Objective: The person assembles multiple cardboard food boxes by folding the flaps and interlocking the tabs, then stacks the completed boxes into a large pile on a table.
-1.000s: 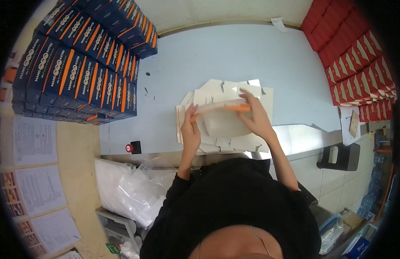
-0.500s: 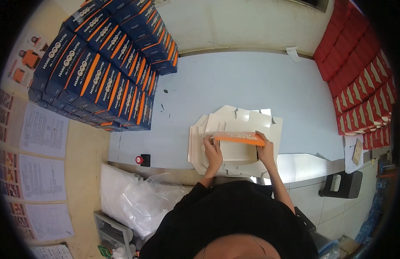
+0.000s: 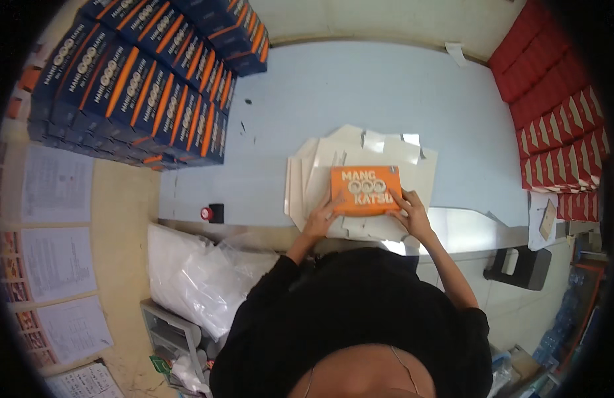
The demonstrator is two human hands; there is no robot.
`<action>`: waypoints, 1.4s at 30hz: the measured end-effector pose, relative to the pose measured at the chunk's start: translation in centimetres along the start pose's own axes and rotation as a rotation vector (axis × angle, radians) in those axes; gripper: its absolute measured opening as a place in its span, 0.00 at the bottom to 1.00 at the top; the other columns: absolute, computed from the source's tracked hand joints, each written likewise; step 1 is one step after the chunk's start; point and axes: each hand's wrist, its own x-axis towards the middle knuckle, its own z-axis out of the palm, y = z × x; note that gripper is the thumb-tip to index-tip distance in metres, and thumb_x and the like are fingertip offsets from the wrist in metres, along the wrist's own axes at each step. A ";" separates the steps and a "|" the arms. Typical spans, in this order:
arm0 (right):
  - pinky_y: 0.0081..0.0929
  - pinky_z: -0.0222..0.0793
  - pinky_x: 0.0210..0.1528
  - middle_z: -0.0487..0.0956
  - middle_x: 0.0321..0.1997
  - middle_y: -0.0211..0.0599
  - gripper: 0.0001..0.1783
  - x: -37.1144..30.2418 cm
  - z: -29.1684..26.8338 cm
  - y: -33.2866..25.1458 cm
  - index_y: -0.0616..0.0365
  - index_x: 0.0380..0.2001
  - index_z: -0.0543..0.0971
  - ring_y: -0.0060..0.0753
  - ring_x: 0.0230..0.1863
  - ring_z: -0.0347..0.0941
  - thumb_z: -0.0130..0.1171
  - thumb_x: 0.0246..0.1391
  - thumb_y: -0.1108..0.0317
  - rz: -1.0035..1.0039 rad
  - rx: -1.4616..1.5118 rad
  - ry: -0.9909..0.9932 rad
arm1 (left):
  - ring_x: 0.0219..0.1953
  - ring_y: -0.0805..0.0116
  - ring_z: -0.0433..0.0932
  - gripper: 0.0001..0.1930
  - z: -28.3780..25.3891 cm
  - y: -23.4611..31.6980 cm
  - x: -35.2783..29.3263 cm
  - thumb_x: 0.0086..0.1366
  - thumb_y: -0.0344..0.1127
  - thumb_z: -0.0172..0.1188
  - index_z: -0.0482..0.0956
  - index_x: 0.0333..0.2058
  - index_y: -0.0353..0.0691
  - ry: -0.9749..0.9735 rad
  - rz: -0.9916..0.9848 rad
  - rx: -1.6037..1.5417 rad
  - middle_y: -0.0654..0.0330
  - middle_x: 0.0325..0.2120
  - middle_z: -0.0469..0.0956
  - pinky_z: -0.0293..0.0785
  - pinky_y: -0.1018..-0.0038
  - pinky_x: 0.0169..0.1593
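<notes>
A small cardboard box (image 3: 367,189) with an orange top lies in front of me, its lid down. My left hand (image 3: 320,217) grips its near left corner, fingers bent against the side. My right hand (image 3: 412,215) holds the near right corner, with fingers over the edge of the top. Under the box is a pile of flat, unfolded carton blanks (image 3: 310,156), pale side up, with uneven edges. The near side of the box is partly hidden by my fingers.
Dark blue and orange boxes (image 3: 141,93) are stacked on the left of the pale table (image 3: 307,79). Red cartons (image 3: 552,126) stand piled at the right. A red and black stamp (image 3: 211,213) sits near the front left edge, above a clear plastic bag (image 3: 207,282). A black stool (image 3: 519,267) stands at the right.
The orange lid, raised and tilted over the pale open box before, is now down flat, with its top facing up. My hands have moved to the near corners, and the view has shifted.
</notes>
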 end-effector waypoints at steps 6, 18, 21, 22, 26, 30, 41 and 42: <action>0.30 0.66 0.37 0.67 0.27 0.33 0.32 -0.9 1.5 1.2 0.50 0.52 0.73 0.34 0.31 0.65 0.67 0.39 0.64 -0.163 -0.181 0.182 | 0.56 0.53 0.68 0.23 -0.4 0.2 0.4 0.53 0.34 0.64 0.75 0.50 0.43 0.167 0.325 0.211 0.44 0.56 0.63 0.74 0.68 0.48; 0.75 0.27 0.60 0.53 0.61 0.57 0.63 13.4 -0.3 -2.9 0.38 0.64 0.52 0.63 0.66 0.42 0.73 0.20 0.49 -0.092 -0.338 -0.573 | 0.55 0.49 0.69 0.17 -2.9 1.1 0.8 0.63 0.31 0.52 0.73 0.52 0.45 0.375 0.296 0.259 0.48 0.49 0.73 0.56 0.54 0.61; 0.77 0.26 0.59 0.53 0.62 0.54 0.60 25.8 -6.0 -5.0 0.42 0.62 0.56 0.63 0.66 0.41 0.74 0.19 0.53 -0.355 -0.451 -0.404 | 0.47 0.54 0.74 0.16 -5.6 2.7 1.9 0.64 0.30 0.51 0.73 0.51 0.40 0.645 0.145 -0.131 0.51 0.42 0.76 0.62 0.60 0.58; 0.76 0.25 0.59 0.52 0.64 0.53 0.59 32.0 -9.1 -6.8 0.43 0.61 0.58 0.61 0.67 0.40 0.74 0.19 0.52 -0.469 -0.428 -0.264 | 0.43 0.57 0.76 0.15 -6.1 2.7 2.4 0.64 0.29 0.50 0.73 0.49 0.38 0.778 0.012 -0.462 0.53 0.39 0.78 0.65 0.64 0.55; 0.59 0.43 0.62 0.58 0.63 0.49 0.39 52.3 -23.9 -20.5 0.50 0.57 0.65 0.57 0.65 0.46 0.65 0.38 0.57 -0.791 -0.725 0.346 | 0.45 0.61 0.74 0.12 -7.3 1.2 5.5 0.63 0.32 0.54 0.72 0.45 0.37 0.806 0.022 -0.099 0.56 0.41 0.75 0.68 0.67 0.49; 0.46 0.55 0.59 0.63 0.59 0.53 0.33 64.0 -29.5 -30.8 0.56 0.55 0.67 0.56 0.59 0.58 0.61 0.41 0.69 -0.925 -0.681 0.356 | 0.50 0.52 0.68 0.18 -5.7 2.2 6.7 0.57 0.37 0.61 0.72 0.46 0.40 0.602 0.112 0.284 0.53 0.45 0.71 0.62 0.59 0.54; 0.45 0.60 0.57 0.60 0.63 0.49 0.28 80.6 -23.1 -27.1 0.61 0.52 0.69 0.60 0.58 0.60 0.43 0.57 0.50 -0.974 -0.407 0.788 | 0.51 0.58 0.65 0.32 -4.3 1.0 4.0 0.50 0.40 0.65 0.63 0.54 0.51 0.319 -0.298 0.426 0.55 0.50 0.64 0.56 0.55 0.52; 0.43 0.54 0.62 0.51 0.67 0.51 0.33 76.4 -20.8 -28.8 0.55 0.61 0.58 0.56 0.63 0.53 0.47 0.57 0.49 -0.957 -0.895 0.845 | 0.51 0.54 0.64 0.38 -4.2 1.4 2.4 0.48 0.44 0.67 0.60 0.57 0.50 0.336 -0.452 0.432 0.50 0.51 0.62 0.55 0.53 0.52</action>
